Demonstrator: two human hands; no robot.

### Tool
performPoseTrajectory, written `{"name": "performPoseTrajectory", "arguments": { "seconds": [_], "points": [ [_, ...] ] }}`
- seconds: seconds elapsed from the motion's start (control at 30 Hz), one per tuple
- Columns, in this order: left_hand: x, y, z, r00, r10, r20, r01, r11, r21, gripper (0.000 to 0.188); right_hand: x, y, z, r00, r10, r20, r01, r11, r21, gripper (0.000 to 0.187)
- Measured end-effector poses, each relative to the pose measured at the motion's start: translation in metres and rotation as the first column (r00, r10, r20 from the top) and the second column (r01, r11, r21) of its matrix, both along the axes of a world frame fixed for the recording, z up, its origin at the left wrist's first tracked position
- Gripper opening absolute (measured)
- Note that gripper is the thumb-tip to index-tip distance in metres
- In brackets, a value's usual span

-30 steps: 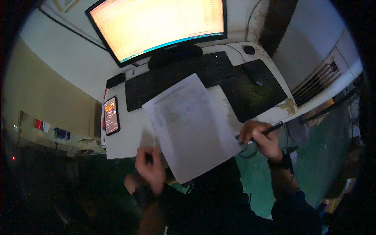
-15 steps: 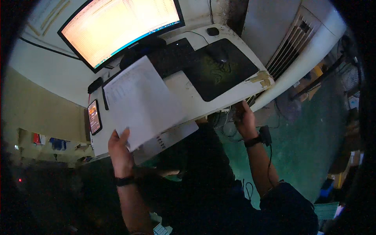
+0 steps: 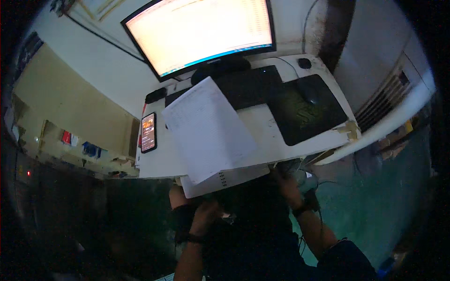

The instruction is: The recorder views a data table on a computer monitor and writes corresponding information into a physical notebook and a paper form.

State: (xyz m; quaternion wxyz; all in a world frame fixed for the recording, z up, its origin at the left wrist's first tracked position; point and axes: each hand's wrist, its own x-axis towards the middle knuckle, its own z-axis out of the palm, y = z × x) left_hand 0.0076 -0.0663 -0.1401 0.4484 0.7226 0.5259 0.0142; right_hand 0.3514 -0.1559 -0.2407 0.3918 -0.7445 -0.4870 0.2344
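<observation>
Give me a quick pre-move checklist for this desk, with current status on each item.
1. Paper sheet free of both hands: ok, neither touches it.
2. Sheet wholly on the desk: not ok, its near corner juts past the front edge.
3. Keyboard uncovered: not ok, the sheet overlaps its left part.
4. Phone clear of the sheet: ok, on the desk to its left with a gap.
5. Mouse on its pad: ok.
6. Fingers empty: cannot tell; the left hand is blurred, the right hand too dim.
</observation>
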Motion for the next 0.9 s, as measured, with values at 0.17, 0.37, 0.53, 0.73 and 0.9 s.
{"name": "performPoseTrajectory", "arguments": {
  "seconds": [0.17,0.37,0.53,0.73,0.9],
  "points": [
    [0.005,0.010,-0.074,0.992,0.035,0.119,-0.081,0.911,0.403,0.040,-0.004,0.020,-0.043,0.995,0.095,0.011,-0.091,0.975,-0.201,0.045],
    [0.006,0.011,-0.072,0.908,0.154,0.389,-0.260,0.936,0.236,0.044,-0.014,0.025,-0.022,0.947,0.270,0.172,-0.282,0.958,0.051,0.054],
    [-0.044,-0.034,-0.058,0.549,0.719,0.427,-0.596,0.695,-0.403,0.050,-0.049,-0.003,0.104,0.713,0.234,-0.661,-0.574,0.737,-0.358,0.057],
    [-0.126,-0.179,0.002,0.922,0.228,-0.312,-0.126,0.941,0.315,0.035,-0.103,-0.018,0.102,0.481,0.442,-0.757,-0.828,0.513,-0.227,0.051],
    [-0.150,-0.212,-0.002,0.897,0.320,0.303,-0.399,0.883,0.247,0.035,-0.147,0.008,0.131,0.058,0.624,-0.780,-0.993,0.118,0.021,0.035]
  ]
}}
